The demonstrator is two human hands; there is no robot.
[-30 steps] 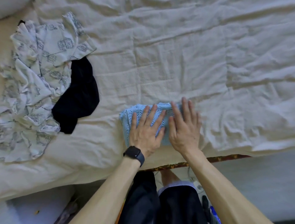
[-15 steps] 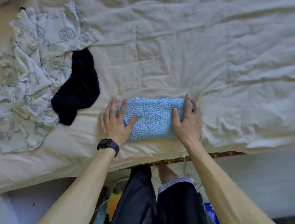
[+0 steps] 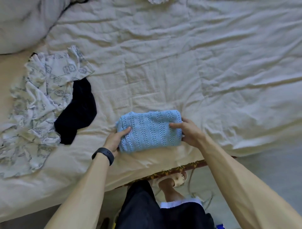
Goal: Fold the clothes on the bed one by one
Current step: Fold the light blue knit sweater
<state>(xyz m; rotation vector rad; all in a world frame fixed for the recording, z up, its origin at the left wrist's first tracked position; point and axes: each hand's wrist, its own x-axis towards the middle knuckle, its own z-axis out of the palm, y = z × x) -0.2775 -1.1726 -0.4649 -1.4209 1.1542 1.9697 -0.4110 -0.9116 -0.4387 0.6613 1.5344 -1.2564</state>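
A folded light-blue knit garment (image 3: 150, 130) sits as a compact bundle near the front edge of the bed (image 3: 163, 73). My left hand (image 3: 115, 139), with a black watch on the wrist, grips its left end, thumb on top and fingers tucked underneath. At the bundle's right end my right hand (image 3: 189, 130) holds it the same way, thumb lying across the top. A crumpled white patterned garment (image 3: 40, 104) lies unfolded at the left of the bed. A black garment (image 3: 76, 111) lies partly under its right edge.
A grey pillow (image 3: 22, 24) fills the far left corner. A bit of white fabric (image 3: 156, 1) shows at the top edge. The cream sheet spreads wrinkled across the right half. Below the bed edge are my legs, a slippered foot (image 3: 173, 181) and cables on the floor.
My hands went from pressing flat on top of the blue bundle to its two ends, and now grip it from the sides. The view has tilted up, showing the pillow.
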